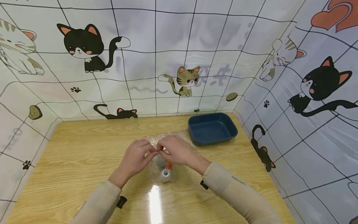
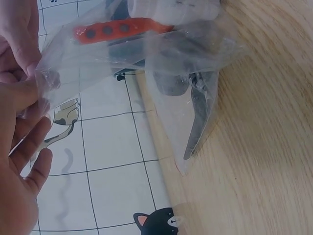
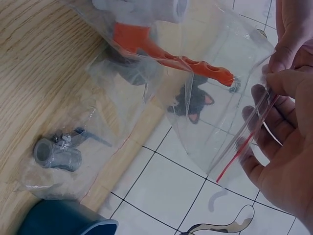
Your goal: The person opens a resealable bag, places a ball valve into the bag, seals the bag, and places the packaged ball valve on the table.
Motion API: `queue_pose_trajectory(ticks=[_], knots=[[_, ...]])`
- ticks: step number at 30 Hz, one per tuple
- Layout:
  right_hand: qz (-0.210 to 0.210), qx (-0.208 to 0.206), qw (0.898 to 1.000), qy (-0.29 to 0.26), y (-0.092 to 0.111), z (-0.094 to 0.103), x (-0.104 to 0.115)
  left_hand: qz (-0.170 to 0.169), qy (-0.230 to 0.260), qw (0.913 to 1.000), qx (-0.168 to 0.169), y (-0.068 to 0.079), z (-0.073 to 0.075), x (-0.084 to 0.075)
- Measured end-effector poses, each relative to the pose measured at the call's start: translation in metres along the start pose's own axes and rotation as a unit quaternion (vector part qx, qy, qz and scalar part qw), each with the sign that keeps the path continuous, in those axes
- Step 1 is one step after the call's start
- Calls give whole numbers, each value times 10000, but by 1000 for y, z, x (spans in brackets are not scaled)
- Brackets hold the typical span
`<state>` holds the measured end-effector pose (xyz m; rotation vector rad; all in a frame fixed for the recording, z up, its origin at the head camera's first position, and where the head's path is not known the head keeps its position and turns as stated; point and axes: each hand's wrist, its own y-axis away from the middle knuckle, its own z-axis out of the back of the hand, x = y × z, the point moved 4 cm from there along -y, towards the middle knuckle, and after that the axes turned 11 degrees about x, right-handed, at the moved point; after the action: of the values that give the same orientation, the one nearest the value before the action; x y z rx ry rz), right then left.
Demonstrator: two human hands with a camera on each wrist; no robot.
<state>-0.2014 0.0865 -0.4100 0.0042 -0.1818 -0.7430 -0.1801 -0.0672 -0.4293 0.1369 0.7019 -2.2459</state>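
Observation:
A clear zip bag (image 3: 205, 122) with a red seal line holds a white plastic ball valve (image 1: 166, 175) with an orange lever handle (image 3: 195, 67). My left hand (image 1: 135, 157) and right hand (image 1: 176, 150) meet at the bag's top edge, each pinching it between thumb and fingers. In the right wrist view, the bag hangs from the fingertips, with its red line beside my right fingers. Behind it on the table lies another clear bag with a grey valve (image 3: 58, 155). A further grey part (image 2: 198, 115) with a dark lever shows in a bag in the left wrist view.
A dark blue rectangular bin (image 1: 213, 141) stands at the table's back right, beside the bags. The wooden table (image 1: 92, 149) is enclosed by a cat-patterned, gridded sheet (image 1: 145, 68) at the back and both sides.

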Motion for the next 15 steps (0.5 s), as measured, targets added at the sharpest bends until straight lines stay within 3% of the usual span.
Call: queue_pose_trajectory(ticks=[9,15], knots=[[10,29,10000,45,0,1,-1,44,-85,10000,21,0,3,-1],[-274,4,9996,-7,3,0,-11,86,-84,9999,43,0,2,1]])
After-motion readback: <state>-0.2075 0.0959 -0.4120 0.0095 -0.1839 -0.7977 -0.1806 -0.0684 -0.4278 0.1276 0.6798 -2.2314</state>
